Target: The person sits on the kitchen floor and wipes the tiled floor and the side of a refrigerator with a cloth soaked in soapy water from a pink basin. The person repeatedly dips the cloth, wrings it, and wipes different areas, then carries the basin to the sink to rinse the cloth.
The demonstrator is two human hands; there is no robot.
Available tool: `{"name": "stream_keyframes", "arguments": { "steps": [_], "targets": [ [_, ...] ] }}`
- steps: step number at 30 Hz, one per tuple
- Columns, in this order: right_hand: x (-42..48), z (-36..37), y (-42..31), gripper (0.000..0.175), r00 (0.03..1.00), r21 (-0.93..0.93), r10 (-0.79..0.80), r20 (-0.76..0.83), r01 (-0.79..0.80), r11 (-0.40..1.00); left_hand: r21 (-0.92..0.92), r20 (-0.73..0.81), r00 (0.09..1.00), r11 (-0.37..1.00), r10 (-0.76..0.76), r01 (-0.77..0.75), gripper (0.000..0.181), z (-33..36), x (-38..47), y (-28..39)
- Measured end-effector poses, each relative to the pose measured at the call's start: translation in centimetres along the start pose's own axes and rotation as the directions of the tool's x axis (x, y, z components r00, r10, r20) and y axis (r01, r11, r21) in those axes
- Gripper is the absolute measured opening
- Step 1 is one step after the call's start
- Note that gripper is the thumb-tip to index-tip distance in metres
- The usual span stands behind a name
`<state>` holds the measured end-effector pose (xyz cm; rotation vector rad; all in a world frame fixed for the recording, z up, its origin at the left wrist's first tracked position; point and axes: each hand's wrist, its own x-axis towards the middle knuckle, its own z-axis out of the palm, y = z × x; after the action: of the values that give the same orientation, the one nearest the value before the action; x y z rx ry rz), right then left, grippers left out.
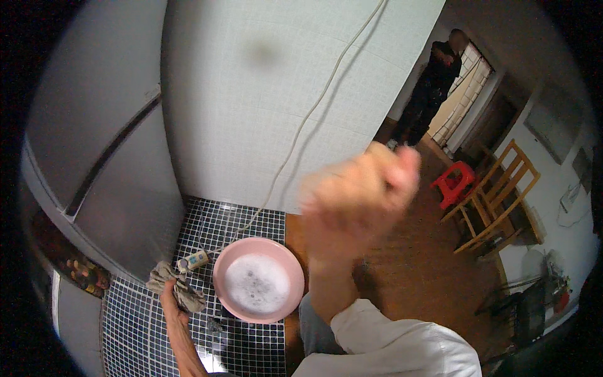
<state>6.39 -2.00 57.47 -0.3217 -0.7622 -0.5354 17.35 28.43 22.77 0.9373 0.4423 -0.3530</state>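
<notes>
My left hand grips a crumpled grey-beige cloth low over the dark mosaic tiles, beside the base of a grey refrigerator. Close to the camera, my right hand is raised and blurred by motion. Its fingers look curled into a fist, and I see nothing held in it. Between the two arms a pink plastic basin stands on the floor, holding white suds. A dark, wiry scouring pad lies on the tiles just below the basin's left side.
A power strip lies beside the basin; its white cable runs up the pale wall panel. To the right are a red plastic stool, a wooden chair and brown flooring. A person in dark clothes stands farther back.
</notes>
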Motion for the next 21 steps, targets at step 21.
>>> {"name": "stream_keyframes", "arguments": {
  "steps": [21],
  "targets": [
    [-7.4,-13.1,18.3,0.028,0.628,-0.325,0.591,-0.507,-0.774,0.543,0.008,-0.061,0.998,1.000,0.025,-0.025,0.026,0.4,-3.5,1.5]
  ]
}}
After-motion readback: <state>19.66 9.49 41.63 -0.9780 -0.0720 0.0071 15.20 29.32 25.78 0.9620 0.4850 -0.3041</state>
